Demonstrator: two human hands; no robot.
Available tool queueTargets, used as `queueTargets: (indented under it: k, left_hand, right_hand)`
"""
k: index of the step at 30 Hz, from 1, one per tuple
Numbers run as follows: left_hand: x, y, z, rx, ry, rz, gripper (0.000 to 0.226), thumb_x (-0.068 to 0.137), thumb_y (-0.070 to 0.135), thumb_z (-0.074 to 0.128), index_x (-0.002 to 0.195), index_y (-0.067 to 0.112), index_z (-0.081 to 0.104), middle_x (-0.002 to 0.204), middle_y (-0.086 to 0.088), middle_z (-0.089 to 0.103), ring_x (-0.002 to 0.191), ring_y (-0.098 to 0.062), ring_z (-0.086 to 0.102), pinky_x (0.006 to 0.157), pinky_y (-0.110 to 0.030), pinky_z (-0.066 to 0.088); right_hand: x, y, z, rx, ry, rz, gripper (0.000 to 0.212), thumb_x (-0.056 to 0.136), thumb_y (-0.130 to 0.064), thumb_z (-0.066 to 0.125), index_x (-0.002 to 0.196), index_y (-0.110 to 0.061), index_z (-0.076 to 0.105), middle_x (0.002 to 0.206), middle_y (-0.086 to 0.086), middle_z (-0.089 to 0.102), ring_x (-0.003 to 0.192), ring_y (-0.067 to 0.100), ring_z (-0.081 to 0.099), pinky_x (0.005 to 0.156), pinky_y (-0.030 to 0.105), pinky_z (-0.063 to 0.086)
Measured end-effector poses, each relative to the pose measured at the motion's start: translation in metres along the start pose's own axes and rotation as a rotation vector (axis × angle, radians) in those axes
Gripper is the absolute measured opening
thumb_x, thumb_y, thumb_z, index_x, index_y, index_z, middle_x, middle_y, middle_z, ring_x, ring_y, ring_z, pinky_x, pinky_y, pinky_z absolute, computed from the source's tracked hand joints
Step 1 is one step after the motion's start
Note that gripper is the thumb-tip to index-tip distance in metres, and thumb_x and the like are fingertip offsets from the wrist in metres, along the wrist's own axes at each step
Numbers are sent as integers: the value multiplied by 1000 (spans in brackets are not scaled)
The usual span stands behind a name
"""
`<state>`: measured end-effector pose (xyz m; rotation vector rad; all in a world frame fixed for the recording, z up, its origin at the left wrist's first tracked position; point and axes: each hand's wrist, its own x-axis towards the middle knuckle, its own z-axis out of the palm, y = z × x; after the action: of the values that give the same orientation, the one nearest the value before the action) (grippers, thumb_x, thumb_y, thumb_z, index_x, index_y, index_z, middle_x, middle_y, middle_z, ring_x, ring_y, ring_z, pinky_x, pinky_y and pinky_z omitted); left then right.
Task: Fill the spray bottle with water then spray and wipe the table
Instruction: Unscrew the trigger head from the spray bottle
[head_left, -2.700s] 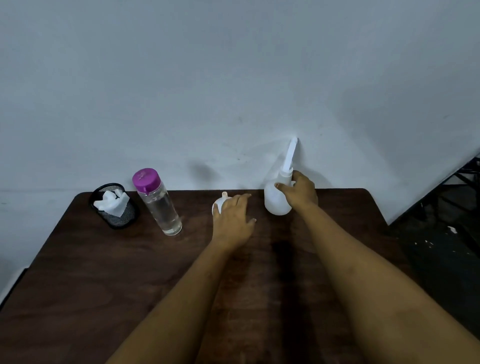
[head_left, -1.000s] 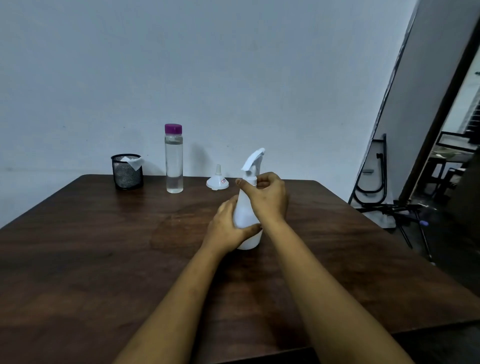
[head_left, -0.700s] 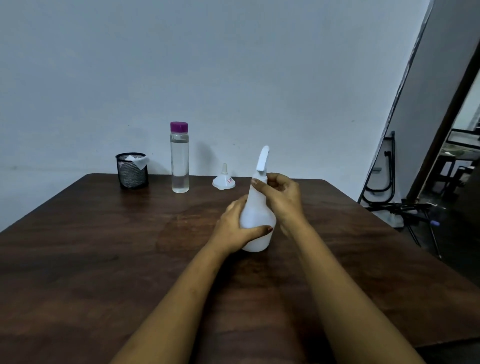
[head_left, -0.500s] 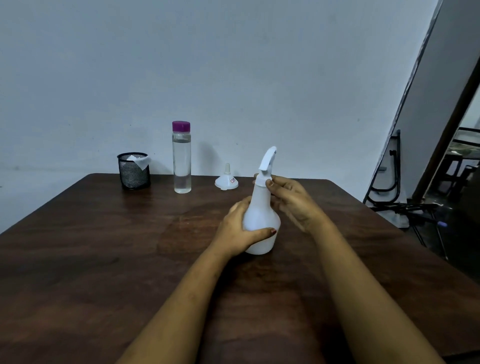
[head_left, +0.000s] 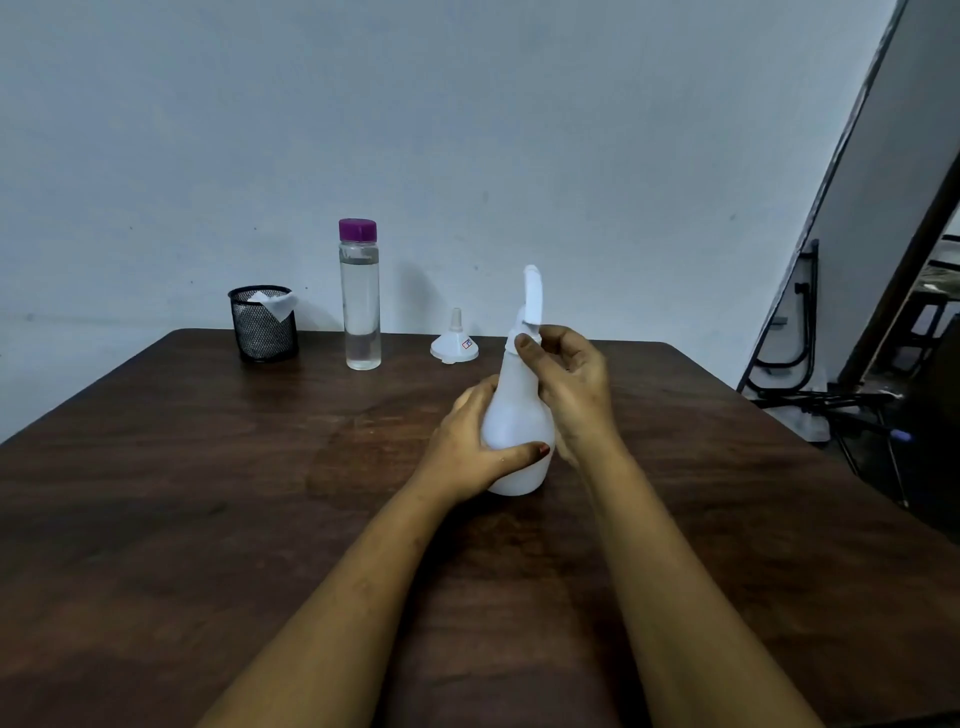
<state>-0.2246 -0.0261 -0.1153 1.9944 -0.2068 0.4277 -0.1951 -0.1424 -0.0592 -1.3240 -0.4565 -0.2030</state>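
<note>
The white plastic spray bottle (head_left: 517, 431) stands on the dark wooden tabletop (head_left: 208, 493), our left hand (head_left: 467, 447) in a firm grip round its belly. Our right hand (head_left: 571, 384) pinches the collar. The white trigger head (head_left: 533, 299) has turned since a moment ago, so we judge unscrewing for filling is under way.

White plastics on a dark brown desk, pale wall behind.
Spray bottle (head_left: 519, 431) plain opaque white, trigger head the same; desk (head_left: 208, 467) dark brown wood grain with a duller patch mid-top; water bottle (head_left: 359, 306) clear, cap (head_left: 357, 228) purple; funnel (head_left: 454, 349) white with a small red-and-white sticker; mesh cup (head_left: 263, 332) black wire mesh; tissue (head_left: 278, 304) white; wall (head_left: 467, 130) pale grey-blue, few dark specks; left hand (head_left: 467, 447) thumbnail dark red.
</note>
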Motion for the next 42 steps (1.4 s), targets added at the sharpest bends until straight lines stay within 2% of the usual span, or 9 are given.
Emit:
queueTargets:
  k: [5,11,14,16,20,25,30,37,42]
  left_hand:
    - [0,-1,0,17,10,5,83,56,59,70,132,40,44,125,16,50,114,-5,52,99,-36,46]
    - [0,1,-1,22,8,7,79,70,37,80,138,35,39,119,22,43,111,-1,48,93,-25,41]
    - [0,-1,0,11,10,18,79,61,52,75,132,42,42,121,22,48,111,1,51,94,-28,45]
    - [0,-3,1,14,14,17,81,56,58,71,131,41,44,122,20,49,112,0,52,96,-32,47]
    - [1,-4,1,20,24,30,86,55,60,70,133,40,42,121,24,47,113,-1,51,96,-30,46]
    - [-3,3,0,-9,12,26,90,50,62,65,134,45,37,111,35,41,103,15,46,80,-9,36]
    - [-3,2,2,-27,13,17,81,52,58,68,127,51,40,117,26,48,107,12,48,85,-18,42]
    - [-3,4,1,-23,10,35,90,50,58,65,134,41,40,124,21,46,109,7,47,82,-10,36]
    - [0,2,0,-17,25,21,98,46,61,63,138,36,39,122,22,42,108,5,45,85,-15,35]
  right_hand:
    - [5,5,-5,144,-61,50,10,89,-25,62,91,-21,70,116,9,55,100,22,59,89,39,49]
    - [4,8,6,-121,126,-76,35,71,-28,82,92,-28,54,94,0,64,90,18,64,84,38,56]
    - [4,8,2,-17,40,-68,7,90,-18,64,91,-23,61,86,-7,69,84,12,64,82,38,53]
    - [4,9,-2,105,3,-61,16,98,-16,50,91,-22,63,82,-11,69,80,8,63,78,35,49]
    - [2,17,5,-38,44,-103,15,83,-43,65,96,-37,59,107,2,64,95,15,64,81,32,51]
    - [-5,20,13,-156,188,-214,30,84,-23,72,101,-28,48,102,-6,59,95,11,62,81,27,52]
    - [-6,24,14,-86,153,-199,17,100,-22,46,104,-36,54,98,-13,65,95,4,62,83,26,49]
    - [-6,24,19,-182,200,-249,37,81,-28,73,104,-42,48,110,-2,60,101,15,62,84,33,52]
    - [-5,23,19,-65,156,-215,23,95,-14,54,111,-29,49,91,-5,65,83,5,62,74,19,47]
